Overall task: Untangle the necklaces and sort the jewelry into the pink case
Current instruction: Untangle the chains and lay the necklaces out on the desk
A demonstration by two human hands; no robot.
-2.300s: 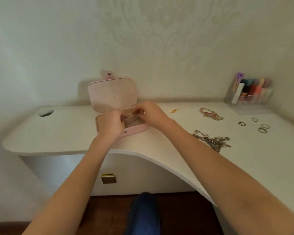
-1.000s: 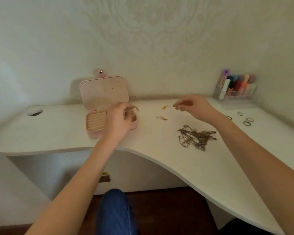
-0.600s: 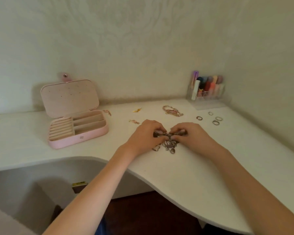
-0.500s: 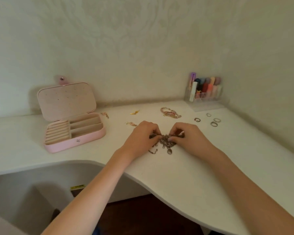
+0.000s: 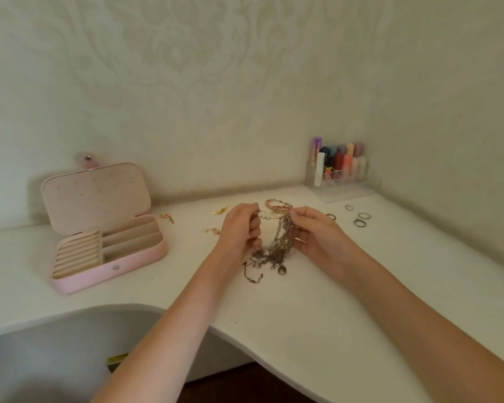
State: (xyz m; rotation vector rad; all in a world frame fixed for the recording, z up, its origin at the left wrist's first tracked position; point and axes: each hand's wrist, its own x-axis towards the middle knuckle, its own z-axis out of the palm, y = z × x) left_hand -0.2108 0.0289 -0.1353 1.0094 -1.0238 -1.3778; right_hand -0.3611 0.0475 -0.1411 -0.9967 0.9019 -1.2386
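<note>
Tangled bronze-toned chain necklaces (image 5: pixel 277 242) hang between both hands above the white desk (image 5: pixel 317 309), lifted, I'd guess, so their weight loosens the knot. The left hand (image 5: pixel 240 228) and right hand (image 5: pixel 314 231) each pinch strands, knuckles raised. The open pink hinged case (image 5: pixel 105 228) waits well apart, leftward.

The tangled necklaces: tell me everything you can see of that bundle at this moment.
The tangled necklaces are a knotted clump of thin chains, dull bronze and silver in look. The left hand and right hand pinch the top and hold it up, so strands hang down between them. The lower loops, a small oval pendant and one loose chain end rest on the white desk. Individual necklaces cannot be counted.
</note>
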